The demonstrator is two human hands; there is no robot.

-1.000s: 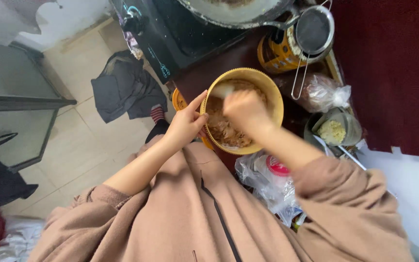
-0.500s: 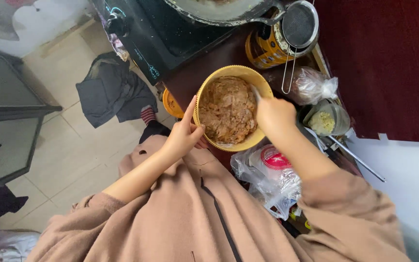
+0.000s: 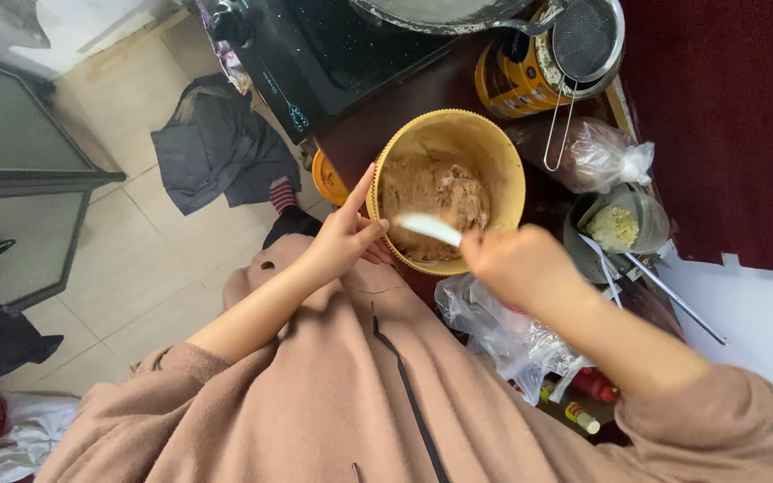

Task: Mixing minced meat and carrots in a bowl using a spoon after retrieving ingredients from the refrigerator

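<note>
The bowl (image 3: 447, 190), yellow with a beaded rim, sits on the dark tabletop between the black cooktop (image 3: 333, 54) and the person's lap, and it holds a brown, lumpy mash (image 3: 431, 201). Half a second ago the right hand lay against the bowl's right rim with nothing showing in it. Now the right hand (image 3: 516, 264) has pulled back toward the body and is closed around a white spoon (image 3: 429, 228), whose blade reaches over the near rim into the mash. The left hand (image 3: 346, 234) has stayed at the left rim, thumb over the edge and fingers spread down the outer wall, steadying the bowl. The mash looks heaped toward the far wall, so I judge the mixing is under way, not finished. A clear plastic bag (image 3: 503, 331) lies just below the bowl, and a small metal pot (image 3: 641, 215) with pale crumbs stands to the right.
</note>
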